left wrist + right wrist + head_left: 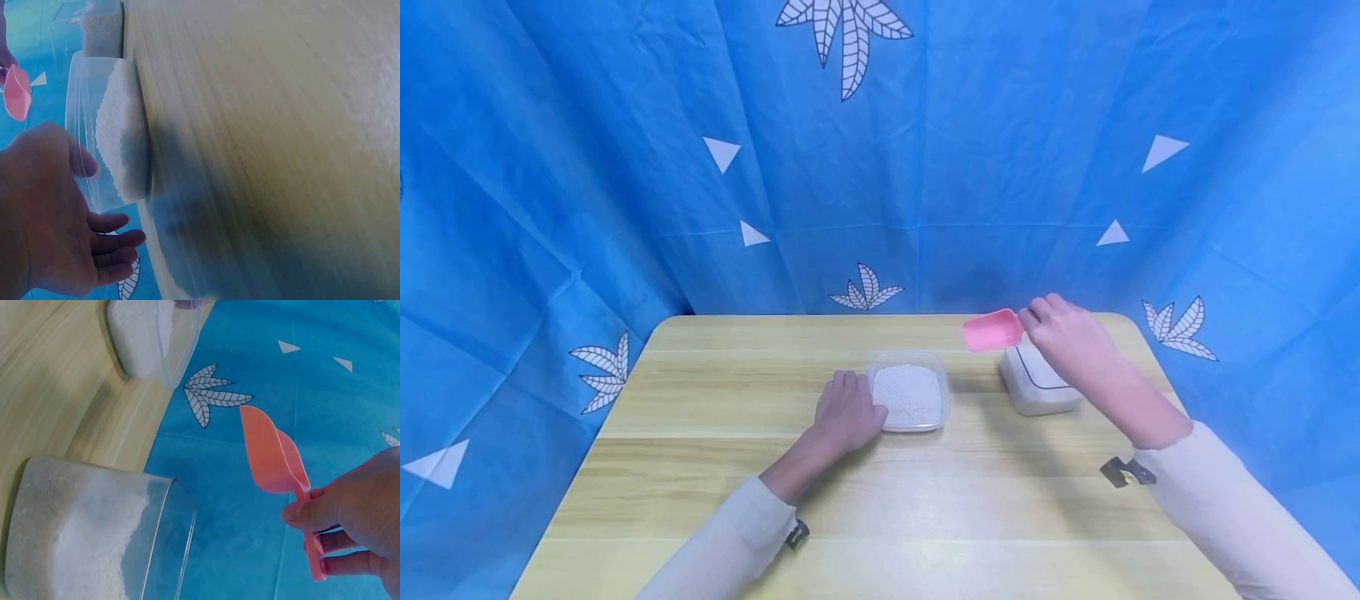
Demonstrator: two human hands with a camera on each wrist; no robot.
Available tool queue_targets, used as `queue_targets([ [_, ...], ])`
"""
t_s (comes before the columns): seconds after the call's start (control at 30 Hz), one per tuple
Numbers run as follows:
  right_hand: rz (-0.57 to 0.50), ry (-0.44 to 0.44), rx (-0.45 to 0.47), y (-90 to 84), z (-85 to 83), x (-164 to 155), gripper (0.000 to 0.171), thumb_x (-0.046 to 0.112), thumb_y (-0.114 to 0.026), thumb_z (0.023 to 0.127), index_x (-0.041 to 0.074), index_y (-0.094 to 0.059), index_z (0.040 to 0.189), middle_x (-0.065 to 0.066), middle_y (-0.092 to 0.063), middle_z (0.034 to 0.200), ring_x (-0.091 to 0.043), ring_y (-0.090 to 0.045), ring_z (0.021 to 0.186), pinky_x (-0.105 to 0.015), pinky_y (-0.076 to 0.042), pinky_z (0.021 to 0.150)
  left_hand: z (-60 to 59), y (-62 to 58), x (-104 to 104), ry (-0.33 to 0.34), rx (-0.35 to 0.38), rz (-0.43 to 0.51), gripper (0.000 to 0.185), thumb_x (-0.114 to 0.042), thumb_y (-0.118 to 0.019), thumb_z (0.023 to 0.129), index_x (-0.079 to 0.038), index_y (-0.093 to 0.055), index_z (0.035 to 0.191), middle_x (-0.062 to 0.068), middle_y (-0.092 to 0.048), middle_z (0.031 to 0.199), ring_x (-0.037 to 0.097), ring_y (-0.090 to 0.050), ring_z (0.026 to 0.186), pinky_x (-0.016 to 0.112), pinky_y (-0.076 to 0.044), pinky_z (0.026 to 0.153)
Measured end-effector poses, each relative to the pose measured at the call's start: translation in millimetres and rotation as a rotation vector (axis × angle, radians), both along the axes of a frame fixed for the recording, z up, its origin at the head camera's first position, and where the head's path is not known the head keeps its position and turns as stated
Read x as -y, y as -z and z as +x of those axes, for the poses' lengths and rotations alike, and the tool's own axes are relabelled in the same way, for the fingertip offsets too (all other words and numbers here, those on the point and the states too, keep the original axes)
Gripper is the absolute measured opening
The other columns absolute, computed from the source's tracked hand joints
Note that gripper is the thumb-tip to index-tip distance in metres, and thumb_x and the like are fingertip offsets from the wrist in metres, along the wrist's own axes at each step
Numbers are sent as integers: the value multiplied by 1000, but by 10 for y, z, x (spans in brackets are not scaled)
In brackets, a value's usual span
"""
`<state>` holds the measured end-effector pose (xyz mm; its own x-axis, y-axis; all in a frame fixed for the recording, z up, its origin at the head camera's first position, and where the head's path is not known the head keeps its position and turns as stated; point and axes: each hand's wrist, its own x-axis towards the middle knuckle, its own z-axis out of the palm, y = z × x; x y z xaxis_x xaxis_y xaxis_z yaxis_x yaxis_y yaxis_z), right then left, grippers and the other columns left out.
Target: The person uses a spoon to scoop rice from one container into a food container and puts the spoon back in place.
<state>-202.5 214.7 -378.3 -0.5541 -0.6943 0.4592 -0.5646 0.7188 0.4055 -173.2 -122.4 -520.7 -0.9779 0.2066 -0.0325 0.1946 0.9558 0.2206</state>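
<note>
My right hand (pixel 1067 333) grips the handle of a pink scoop (pixel 992 331), raised above the right-hand clear container (pixel 164 544). The scoop's bowl points left in the head view; only a small speck shows inside it. My left hand (pixel 850 412) is at the left side of the other clear container (pixel 912 428), thumb against its wall near the rim. In the left wrist view the other fingers (pixel 119 240) extend loosely beside that container. Both containers hold white, fine-grained material (pixel 908 393); its exact kind cannot be made out.
The containers stand apart on a light wooden table (pixel 700 483), toward its back edge. A blue curtain (pixel 1000 150) with leaf and triangle prints hangs behind and at both sides. Each sleeve carries a small dark device (pixel 1127 472) at the wrist.
</note>
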Motion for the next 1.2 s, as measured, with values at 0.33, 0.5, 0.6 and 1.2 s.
queue_targets([
  [0.33, 75, 97, 68, -37, 70, -188, 32, -19, -75, 74, -5, -70, 103, -17, -65, 91, -31, -61, 83, -32, -54, 57, 15, 26, 9, -1, -5, 13, 43, -36, -49, 90, 3, -55, 107, 12, -48, 97, 27, -41, 92, 36, -38, 84],
  [0.5, 57, 141, 101, -60, 112, -265, 30, -17, -74, 77, -6, -70, 104, -20, -68, 92, -33, -62, 84, -37, -58, 58, 13, 32, 12, 2, -10, 10, 43, -36, -49, 90, 4, -56, 107, 12, -49, 98, 27, -41, 92, 36, -39, 84],
  [0.6, 25, 159, 134, -81, 130, -303, 28, -17, -72, 79, -8, -70, 105, -23, -69, 95, -37, -64, 87, -42, -59, 59, 8, 33, 13, 3, -11, 7, 44, -36, -49, 90, 3, -56, 107, 12, -49, 98, 27, -41, 92, 36, -39, 84],
  [1.2, -21, 189, 168, -98, 132, -561, 32, -19, -74, 75, -10, -70, 105, -27, -69, 94, -42, -66, 87, -48, -59, 59, -7, 37, 14, 4, -11, 4, 45, -37, -49, 91, 4, -56, 109, 11, -48, 98, 26, -41, 92, 35, -38, 83],
])
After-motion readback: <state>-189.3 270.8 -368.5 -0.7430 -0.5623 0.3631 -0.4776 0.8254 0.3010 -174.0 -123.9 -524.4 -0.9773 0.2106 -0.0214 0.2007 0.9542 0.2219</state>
